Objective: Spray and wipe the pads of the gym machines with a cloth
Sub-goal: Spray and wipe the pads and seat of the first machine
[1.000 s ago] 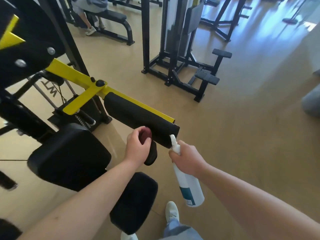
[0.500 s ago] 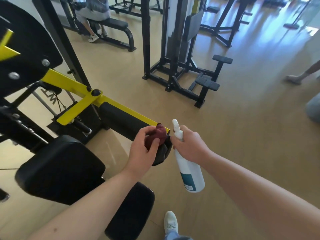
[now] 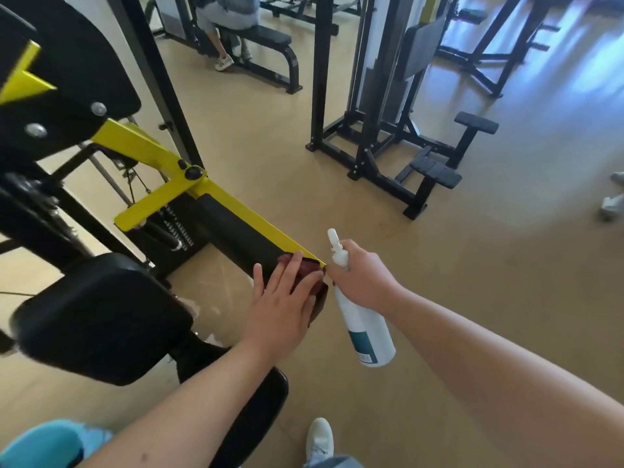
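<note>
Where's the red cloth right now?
Head view, centre: the red cloth lies under the left hand on the near end of the black pad, just left of the spray bottle.

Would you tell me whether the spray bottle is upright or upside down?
Roughly upright: the spray bottle has its nozzle above the right hand, body hanging below.

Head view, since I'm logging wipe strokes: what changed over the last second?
The left hand slid the cloth from the near side of the pad up onto its end. Its fingers went from curled round the cloth to flat, pressing it down. The right hand held the bottle throughout, nozzle up, beside the pad's end.
</note>
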Available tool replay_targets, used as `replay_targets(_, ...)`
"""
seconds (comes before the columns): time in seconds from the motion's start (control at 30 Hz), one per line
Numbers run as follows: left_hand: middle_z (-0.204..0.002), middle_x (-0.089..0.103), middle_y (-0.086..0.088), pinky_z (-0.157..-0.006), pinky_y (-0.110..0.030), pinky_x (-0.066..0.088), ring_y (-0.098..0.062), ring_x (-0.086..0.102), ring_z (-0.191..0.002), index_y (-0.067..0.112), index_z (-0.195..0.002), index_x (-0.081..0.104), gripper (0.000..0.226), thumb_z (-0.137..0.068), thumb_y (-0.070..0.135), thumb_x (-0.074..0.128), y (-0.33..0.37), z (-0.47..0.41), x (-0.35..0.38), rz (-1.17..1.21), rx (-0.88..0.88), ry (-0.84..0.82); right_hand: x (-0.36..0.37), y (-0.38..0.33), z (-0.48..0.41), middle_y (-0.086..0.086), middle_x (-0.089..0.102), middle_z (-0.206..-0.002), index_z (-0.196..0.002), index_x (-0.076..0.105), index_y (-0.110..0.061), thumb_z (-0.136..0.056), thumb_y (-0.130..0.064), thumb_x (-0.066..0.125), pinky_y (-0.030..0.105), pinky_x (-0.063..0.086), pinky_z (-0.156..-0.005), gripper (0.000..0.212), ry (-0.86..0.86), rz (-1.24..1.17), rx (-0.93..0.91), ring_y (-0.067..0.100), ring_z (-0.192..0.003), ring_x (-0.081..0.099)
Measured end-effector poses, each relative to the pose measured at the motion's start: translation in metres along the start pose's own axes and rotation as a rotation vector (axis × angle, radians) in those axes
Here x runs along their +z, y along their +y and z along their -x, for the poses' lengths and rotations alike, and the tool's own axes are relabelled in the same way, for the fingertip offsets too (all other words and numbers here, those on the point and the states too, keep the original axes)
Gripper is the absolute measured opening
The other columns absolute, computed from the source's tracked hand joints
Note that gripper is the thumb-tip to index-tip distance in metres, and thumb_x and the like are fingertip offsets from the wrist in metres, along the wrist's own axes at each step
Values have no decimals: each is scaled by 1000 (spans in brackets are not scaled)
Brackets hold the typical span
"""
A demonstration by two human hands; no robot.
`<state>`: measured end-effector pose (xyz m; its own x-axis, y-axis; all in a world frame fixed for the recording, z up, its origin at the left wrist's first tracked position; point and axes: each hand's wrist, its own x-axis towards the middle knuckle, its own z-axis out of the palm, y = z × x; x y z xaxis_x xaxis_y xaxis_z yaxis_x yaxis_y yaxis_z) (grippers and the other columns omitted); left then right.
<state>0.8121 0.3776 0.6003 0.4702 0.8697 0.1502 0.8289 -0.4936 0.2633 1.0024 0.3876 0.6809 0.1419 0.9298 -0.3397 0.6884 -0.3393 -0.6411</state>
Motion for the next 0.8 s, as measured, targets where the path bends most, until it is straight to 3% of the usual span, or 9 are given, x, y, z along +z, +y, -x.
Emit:
replay_targets(0.17,-169,16,-3,-124,-61,1,-29,17,-155,37,-142,42,46,-104,46,18,-21,-27,-12,35,-195,-28,-4,-16,-18,1,62,-97,-133,46,-29,-95,-41,54,43,62,-73,41,-62,194,-103,21,-80,65)
replay_targets(0.37,-172,2,-3,-124,-62,-4,-29,3,-158,35,-150,38,43,-108,39,30,-69,-57,-31,88,-337,-35,-3,-55,-45,-2,63,-93,-134,47,-31,-93,-41,54,43,63,-72,42,-119,368,-219,20,-78,66)
replay_targets(0.67,-171,2,-2,-124,-62,1,-28,5,-157,33,-151,38,43,-109,40,31,-162,-106,-49,163,-461,27,13,-118,-90,-3,59,-90,-144,41,-32,-94,-40,53,40,59,-71,52,-117,477,-308,22,-81,63)
replay_targets(0.8,-168,16,-8,-121,-63,12,-32,21,-152,32,-144,45,37,-109,37,34,-185,-124,-52,242,-499,89,22,-134,-107,-3,58,-88,-146,40,-30,-95,-40,53,36,56,-67,53,-117,523,-339,24,-80,62)
